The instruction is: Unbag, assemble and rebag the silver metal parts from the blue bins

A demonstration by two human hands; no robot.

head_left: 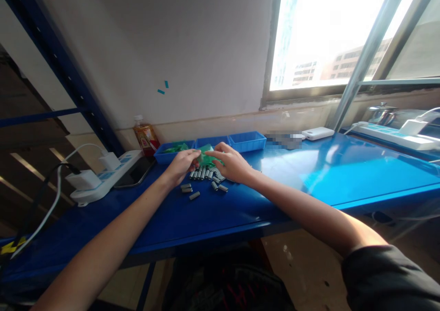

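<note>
Both my hands meet over a blue table (309,178), pinching a small green plastic bag (205,157) between them. My left hand (181,164) grips its left edge with closed fingers. My right hand (231,163) holds the right side, fingers curled. Just below the hands lie several small grey metal cylinders (203,174), some in a row, some loose nearer me (194,195).
Three blue trays (247,141) stand behind the hands, the left one holding green bags (175,148). A white power strip with chargers (103,176), a phone (137,173) and a bottle (146,139) lie left. A white power bank (318,133) sits by the window.
</note>
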